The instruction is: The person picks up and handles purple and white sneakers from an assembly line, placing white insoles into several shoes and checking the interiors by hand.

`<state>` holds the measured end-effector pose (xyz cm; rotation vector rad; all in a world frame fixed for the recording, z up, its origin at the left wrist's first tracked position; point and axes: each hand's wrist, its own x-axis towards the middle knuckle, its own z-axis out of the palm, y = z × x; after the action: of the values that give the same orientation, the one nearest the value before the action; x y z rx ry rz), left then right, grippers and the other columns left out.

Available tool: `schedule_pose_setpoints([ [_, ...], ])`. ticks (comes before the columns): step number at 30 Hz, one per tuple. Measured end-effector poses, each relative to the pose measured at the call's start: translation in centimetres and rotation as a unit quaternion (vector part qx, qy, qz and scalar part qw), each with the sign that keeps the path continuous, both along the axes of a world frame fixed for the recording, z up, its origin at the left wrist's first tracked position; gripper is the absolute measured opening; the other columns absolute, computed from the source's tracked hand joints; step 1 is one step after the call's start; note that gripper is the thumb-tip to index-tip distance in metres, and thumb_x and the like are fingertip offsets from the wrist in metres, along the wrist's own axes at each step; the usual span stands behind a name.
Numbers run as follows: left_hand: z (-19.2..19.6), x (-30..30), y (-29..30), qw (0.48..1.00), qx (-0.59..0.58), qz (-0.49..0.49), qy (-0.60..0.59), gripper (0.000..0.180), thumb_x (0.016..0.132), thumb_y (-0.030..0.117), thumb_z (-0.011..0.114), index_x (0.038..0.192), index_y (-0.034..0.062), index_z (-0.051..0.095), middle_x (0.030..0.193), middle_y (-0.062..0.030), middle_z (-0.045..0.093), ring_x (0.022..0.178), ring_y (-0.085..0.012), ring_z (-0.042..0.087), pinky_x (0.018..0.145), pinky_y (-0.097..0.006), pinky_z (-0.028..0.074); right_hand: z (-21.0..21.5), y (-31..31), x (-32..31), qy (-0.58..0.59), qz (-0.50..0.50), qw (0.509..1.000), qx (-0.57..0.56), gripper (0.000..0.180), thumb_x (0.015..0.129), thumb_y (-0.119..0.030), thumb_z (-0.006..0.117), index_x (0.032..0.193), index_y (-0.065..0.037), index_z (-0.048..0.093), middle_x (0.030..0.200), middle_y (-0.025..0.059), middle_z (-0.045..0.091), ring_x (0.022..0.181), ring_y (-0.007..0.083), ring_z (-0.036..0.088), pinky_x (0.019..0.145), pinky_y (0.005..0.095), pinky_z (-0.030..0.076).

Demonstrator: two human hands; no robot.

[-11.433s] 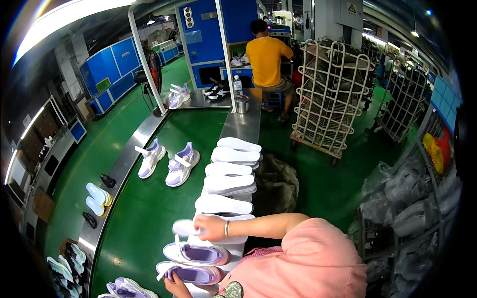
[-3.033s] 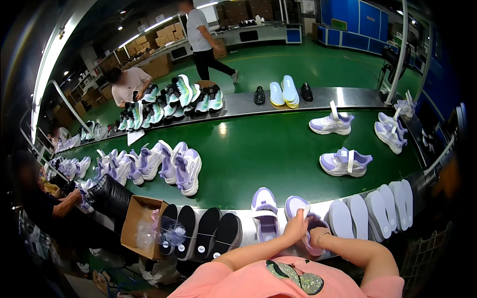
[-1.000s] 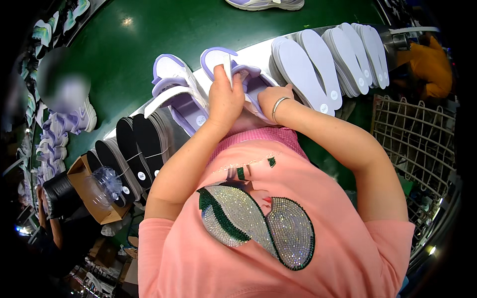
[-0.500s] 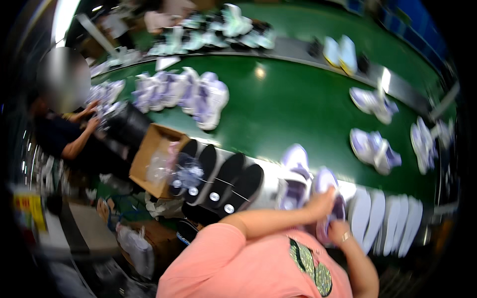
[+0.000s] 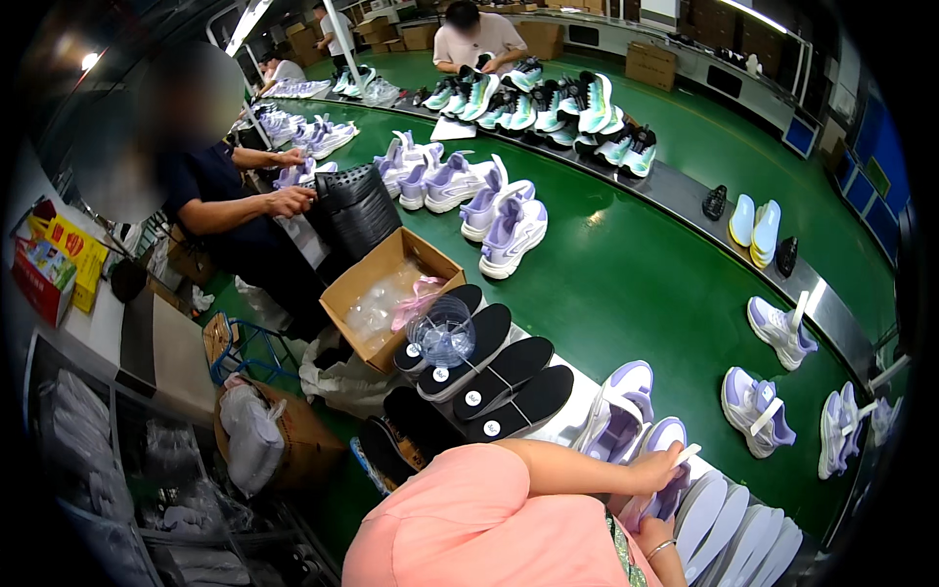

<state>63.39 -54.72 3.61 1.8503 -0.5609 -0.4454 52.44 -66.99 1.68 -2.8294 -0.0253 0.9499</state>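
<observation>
In front of me at the belt's near edge is a white and lilac sneaker [image 5: 667,433]. My left hand [image 5: 653,472] is closed over its opening, a white strip [image 5: 689,454] sticking out at the fingertips. My right hand [image 5: 653,536], with a bracelet at the wrist, is closed around the heel end; its fingers are partly hidden. A second lilac sneaker [image 5: 618,416] stands just left of the held one. Grey-white insoles [image 5: 729,533] lie in a row to the right. Black insoles [image 5: 518,401] with round white stickers lie to the left.
An open cardboard box [image 5: 391,293] of clear plastic and a clear plastic cup [image 5: 442,331] are to the left. Beyond, a co-worker [image 5: 230,196] handles a sneaker near a black bin [image 5: 357,205]. Lilac sneakers [image 5: 514,235] stand on the green belt [image 5: 626,264]; teal-black ones [image 5: 548,103] line the far ledge.
The view has swung left and up, so the scene sits lower and further right. My left hand has shifted along the sneaker's opening, and a white strip now shows at its fingers.
</observation>
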Motion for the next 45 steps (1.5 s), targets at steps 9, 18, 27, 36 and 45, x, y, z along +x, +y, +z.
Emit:
schedule_pose_setpoints([
  [9, -0.6, 0.6, 0.0, 1.000, -0.016, -0.002, 0.014, 0.026, 0.077, 0.024, 0.050, 0.086, 0.0006, 0.047, 0.074, -0.0221, 0.056, 0.072, -0.0373, 0.054, 0.062, -0.043, 0.040, 1.7, 1.4, 0.0, -0.059, -0.030, 0.995, 0.078, 0.032, 0.068, -0.032, 0.056, 0.067, -0.001, 0.058, 0.063, 0.0197, 0.057, 0.062, 0.0358, 0.056, 0.074, 0.0430, 0.037],
  [18, -7.1, 1.8, -3.0, 0.976, 0.155, -0.073, -0.133, 0.041, 0.076, 0.039, 0.046, 0.094, 0.0026, 0.051, 0.087, -0.0208, 0.056, 0.082, -0.0358, 0.053, 0.076, -0.046, 0.038, 4.9, 2.0, -1.5, -0.381, -0.324, 0.841, 0.208, 0.032, 0.076, -0.009, 0.053, 0.104, 0.004, 0.046, 0.093, 0.0192, 0.052, 0.086, 0.0307, 0.051, 0.075, 0.0351, 0.040],
  [27, 2.3, 4.3, -0.1, 0.918, -0.105, -0.002, 0.382, 0.011, 0.073, 0.012, 0.053, 0.079, 0.0029, 0.052, 0.070, -0.0040, 0.054, 0.063, -0.0131, 0.053, 0.058, -0.024, 0.042, 3.6, 2.0, -0.5, -0.293, -0.393, 0.839, 0.235, 0.031, 0.072, -0.015, 0.055, 0.099, 0.000, 0.050, 0.088, 0.0164, 0.050, 0.076, 0.0276, 0.051, 0.069, 0.0329, 0.041],
  [36, 6.2, 1.1, 5.7, 0.996, -0.027, -0.079, -0.032, 0.038, 0.075, 0.020, 0.058, 0.103, -0.0010, 0.045, 0.085, -0.0102, 0.056, 0.077, -0.0172, 0.054, 0.066, -0.026, 0.041, 3.4, 2.9, -1.1, -0.315, -0.393, 0.830, 0.241, 0.031, 0.073, -0.012, 0.055, 0.103, -0.004, 0.049, 0.087, 0.0125, 0.049, 0.061, 0.0214, 0.049, 0.058, 0.0294, 0.042],
  [45, 3.6, 0.0, 11.8, 0.991, 0.133, -0.030, -0.014, 0.032, 0.081, 0.016, 0.050, 0.105, -0.0047, 0.045, 0.079, -0.0162, 0.059, 0.071, -0.0205, 0.059, 0.064, -0.029, 0.046, 2.8, 3.9, 3.9, -0.349, -0.367, 0.812, 0.291, 0.047, 0.075, -0.025, 0.057, 0.112, -0.001, 0.041, 0.097, 0.0177, 0.048, 0.074, 0.0223, 0.051, 0.068, 0.0302, 0.043],
])
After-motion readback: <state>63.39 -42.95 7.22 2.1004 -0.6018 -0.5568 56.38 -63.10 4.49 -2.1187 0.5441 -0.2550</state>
